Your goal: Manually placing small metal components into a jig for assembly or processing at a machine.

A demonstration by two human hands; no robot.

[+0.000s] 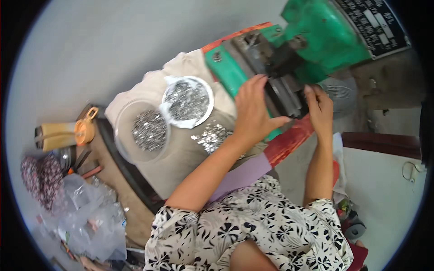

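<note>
My left hand (254, 110) rests against the near left side of a dark metal die block (282, 95) on a green press (228, 67). Its fingers and thumb are spread apart, and I see nothing between them. At the block's right side is my right hand (321, 108), its fingers bent and drawn together by the edge. Whatever those fingertips hold, if anything, is too small to make out. Beside my left forearm lies a loose pile of small shiny metal pieces (212, 137) on a beige cloth (176, 156).
A white bowl (210, 101) and a clear plastic tub (121, 140), both holding small metal pieces, stand left of the press. Farther left are a yellow bottle with an orange lid (83, 132) and clear plastic bags (92, 217). The green press head (323, 38) overhangs at upper right.
</note>
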